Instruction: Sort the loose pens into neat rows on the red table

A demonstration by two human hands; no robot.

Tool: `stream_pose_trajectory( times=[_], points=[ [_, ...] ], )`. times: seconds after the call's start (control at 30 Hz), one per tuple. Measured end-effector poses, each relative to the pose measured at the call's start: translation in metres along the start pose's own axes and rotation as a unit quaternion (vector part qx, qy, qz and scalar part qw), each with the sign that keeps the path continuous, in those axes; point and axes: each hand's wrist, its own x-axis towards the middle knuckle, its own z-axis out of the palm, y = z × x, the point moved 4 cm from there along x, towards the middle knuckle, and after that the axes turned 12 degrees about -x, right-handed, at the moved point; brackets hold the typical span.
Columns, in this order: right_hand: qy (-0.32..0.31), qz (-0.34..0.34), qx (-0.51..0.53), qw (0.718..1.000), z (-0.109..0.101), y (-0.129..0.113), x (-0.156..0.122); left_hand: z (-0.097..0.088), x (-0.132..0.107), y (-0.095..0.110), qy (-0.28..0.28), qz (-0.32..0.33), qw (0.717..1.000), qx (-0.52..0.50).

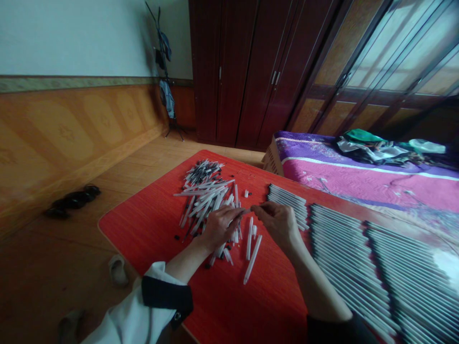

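Note:
My left hand [221, 226] is closed in a pinch above the heap of pen parts. My right hand [278, 223] pinches too, its fingertips close to the left ones. Between them shows a small pale pen piece [247, 210], gripped from both sides; its exact shape is too small to tell. Beneath and left of my hands lie loose translucent white pen barrels [204, 199], piled at angles. Dark slim pen parts [203, 172] form a pile behind them. Two separate barrels, one of them a white pen barrel [253, 259], rest on the red table [150, 215] below my hands.
Rows of pens with black ends [351, 258] lie side by side along the table's right, beside a shorter row [287, 203]. A bed [322, 172] with clothes stands beyond. Slippers [117, 270] and dark shoes [73, 199] are on the floor at left.

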Motion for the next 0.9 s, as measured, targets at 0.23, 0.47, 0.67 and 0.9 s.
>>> stream_pose_trajectory(
  times=[0.23,0.47,0.67,0.9],
  points=[
    [-0.024,-0.022,0.015,0.999,0.002,-0.005,-0.001,0.000,0.000,-0.001,0.001,-0.004,1.000,-0.017],
    [-0.042,-0.003,0.070,0.997,0.000,-0.001,0.001,0.000,0.000,-0.002,0.009,-0.013,0.999,-0.028],
    [-0.023,0.001,0.043,0.999,0.002,0.004,0.001,0.001,-0.001,-0.002,-0.006,-0.010,1.000,-0.023],
    [-0.042,-0.018,0.096,0.994,0.003,0.004,0.002,0.001,-0.001,-0.003,0.002,-0.009,1.000,-0.024]
  ],
)
